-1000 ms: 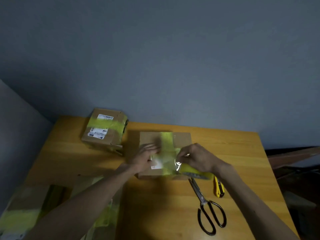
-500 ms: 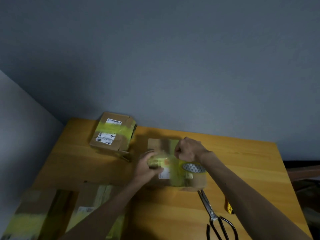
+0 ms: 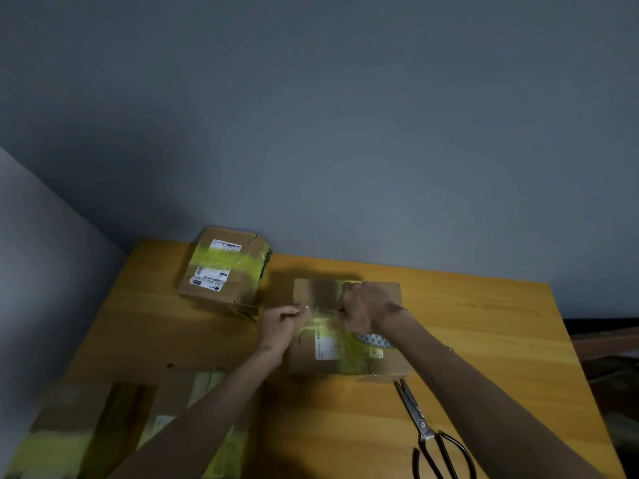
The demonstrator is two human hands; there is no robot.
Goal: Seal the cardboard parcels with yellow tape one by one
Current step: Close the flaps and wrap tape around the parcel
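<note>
A brown cardboard parcel (image 3: pixel 305 358) with a white label lies at the table's middle, yellow tape running over its top. My left hand (image 3: pixel 281 326) pinches one end of a short stretch of yellow tape (image 3: pixel 322 317) just off the parcel's left edge. My right hand (image 3: pixel 363 307), closed in a fist above the parcel top, holds the other end. The tape roll (image 3: pixel 375 340) lies flat on the parcel under my right wrist. The stretch of tape looks blurred.
A taped parcel (image 3: pixel 224 267) stands at the back left of the wooden table (image 3: pixel 484 323). Two more taped parcels (image 3: pixel 69 426) (image 3: pixel 193 402) lie at the near left. Black-handled scissors (image 3: pixel 425 433) lie at the near right.
My right hand went from the parcel's near edge to its far half. My left hand shifted left, off the top, and now pinches tape. The roll now rests on the parcel.
</note>
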